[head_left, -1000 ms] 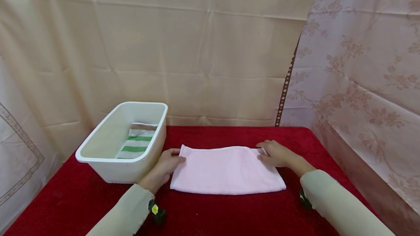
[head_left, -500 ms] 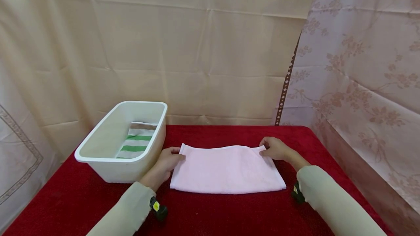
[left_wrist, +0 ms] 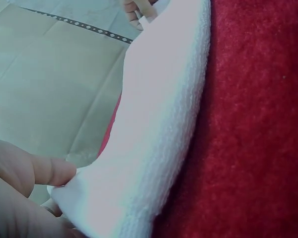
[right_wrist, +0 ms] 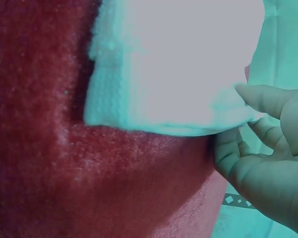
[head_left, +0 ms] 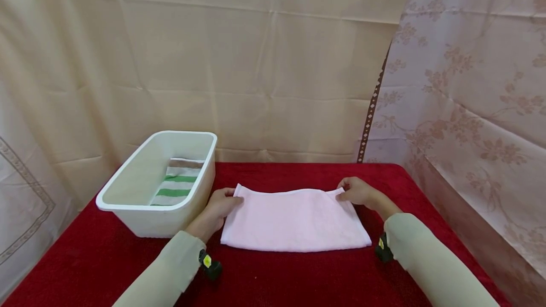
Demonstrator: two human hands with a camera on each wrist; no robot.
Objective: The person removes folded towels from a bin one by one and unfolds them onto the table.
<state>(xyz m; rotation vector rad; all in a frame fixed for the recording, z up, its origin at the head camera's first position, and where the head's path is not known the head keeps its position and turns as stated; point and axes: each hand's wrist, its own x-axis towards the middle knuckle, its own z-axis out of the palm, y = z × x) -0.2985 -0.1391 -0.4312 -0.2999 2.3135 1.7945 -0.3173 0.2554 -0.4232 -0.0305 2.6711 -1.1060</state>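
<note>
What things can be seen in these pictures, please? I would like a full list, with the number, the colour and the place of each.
Pink towel: one, pink with white edges, on the table between the hands
Tub: one, white, on the left of the table
Striped cloth: one, white, green and brown, inside the tub
Table cover: one, red, under everything
Plain curtain: one, beige, behind the table
Floral curtain: one, pale pink with brownish flowers, right side
Left drape: one, whitish with a patterned band, left edge
Wrist devices: two, black with yellow marks, one per wrist
Sleeves: two, pale, on both arms
Left hand: one, pinching the towel's far left corner
Right hand: one, pinching its far right corner
</note>
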